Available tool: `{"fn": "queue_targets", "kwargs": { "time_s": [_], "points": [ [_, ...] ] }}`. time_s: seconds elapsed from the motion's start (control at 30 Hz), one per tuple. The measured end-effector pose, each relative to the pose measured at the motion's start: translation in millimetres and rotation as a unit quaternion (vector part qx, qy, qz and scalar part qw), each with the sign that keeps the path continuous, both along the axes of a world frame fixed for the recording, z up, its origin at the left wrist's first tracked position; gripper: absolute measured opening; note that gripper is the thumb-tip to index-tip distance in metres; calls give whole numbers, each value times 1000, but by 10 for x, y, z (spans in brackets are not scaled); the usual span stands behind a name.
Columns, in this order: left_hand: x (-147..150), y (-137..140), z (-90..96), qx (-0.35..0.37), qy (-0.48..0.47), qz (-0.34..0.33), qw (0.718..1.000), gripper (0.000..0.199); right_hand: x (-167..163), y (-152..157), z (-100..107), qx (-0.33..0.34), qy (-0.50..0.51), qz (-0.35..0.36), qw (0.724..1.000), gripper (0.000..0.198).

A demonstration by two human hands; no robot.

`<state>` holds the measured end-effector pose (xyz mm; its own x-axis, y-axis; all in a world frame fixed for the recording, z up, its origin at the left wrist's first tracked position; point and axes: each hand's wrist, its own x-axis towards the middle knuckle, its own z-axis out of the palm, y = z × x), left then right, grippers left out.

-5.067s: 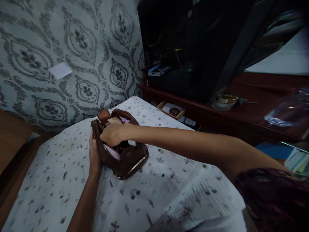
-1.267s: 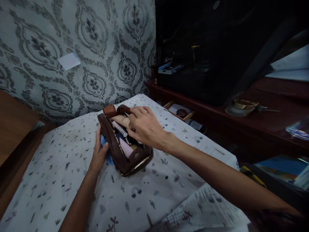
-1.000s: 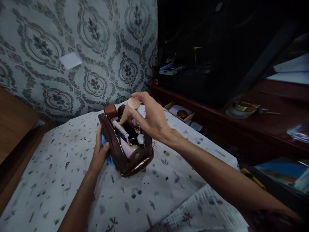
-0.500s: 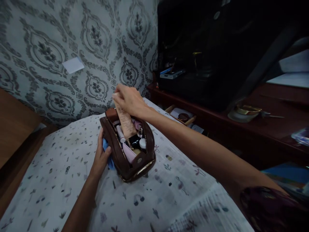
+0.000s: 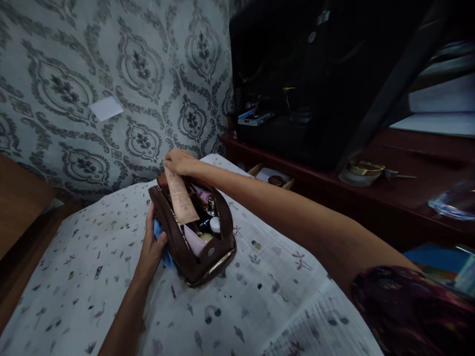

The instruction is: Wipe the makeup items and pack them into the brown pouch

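Observation:
A brown leather cosmetic bag (image 5: 171,232) lies unzipped on the bed sheet, its mouth facing up. My left hand (image 5: 151,247) grips the bag's left side, thumb and fingers apart around the edge, with a bit of blue cloth (image 5: 166,257) beside it. A beige squeeze tube (image 5: 180,195) is pinched at its upper end by my right hand (image 5: 180,161); the lower end rests over the bag's opening, tilted. Inside show a pale pink flat piece (image 5: 193,241), a white-capped container (image 5: 214,225), a small clear bottle (image 5: 211,206) and a pink tube (image 5: 202,194), partly hidden.
Patterned wallpaper (image 5: 141,64) rises behind the bed. To the right runs a dark red desk (image 5: 393,163) with a large black screen (image 5: 289,64) and a gold-rimmed jar (image 5: 361,173). An opened drawer (image 5: 272,175) sits below it. A wooden panel (image 5: 22,202) stands at left.
My right hand has come down and to the left with the beige tube, which now covers the white tube seen before. My left hand stays on the bag; the view has shifted slightly.

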<state>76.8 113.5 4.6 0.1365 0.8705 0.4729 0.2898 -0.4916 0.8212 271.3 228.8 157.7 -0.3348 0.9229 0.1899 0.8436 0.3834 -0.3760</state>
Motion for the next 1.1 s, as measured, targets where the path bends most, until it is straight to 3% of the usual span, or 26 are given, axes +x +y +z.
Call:
{"fn": "queue_targets", "kwargs": {
  "time_s": [0.13, 0.33, 0.47, 0.63, 1.1],
  "points": [
    [-6, -2, 8, 2, 7, 3, 1000, 86, -47, -84, -105, -20, -24, 40, 999, 28],
    [2, -18, 34, -5, 14, -4, 1000, 84, -39, -441, -224, 22, -43, 54, 997, 35],
    [4, -13, 29, 3, 8, -10, 1000, 85, 89, -679, -257, 55, -133, 138, 980, 33],
    [6, -14, 26, -3, 7, -11, 1000, 86, 216, -915, -231, -8, -187, 227, 956, 42],
    [15, -2, 43, -14, -2, -10, 1000, 92, 80, -989, -501, 145, -209, 173, 951, 22]
  ]
}}
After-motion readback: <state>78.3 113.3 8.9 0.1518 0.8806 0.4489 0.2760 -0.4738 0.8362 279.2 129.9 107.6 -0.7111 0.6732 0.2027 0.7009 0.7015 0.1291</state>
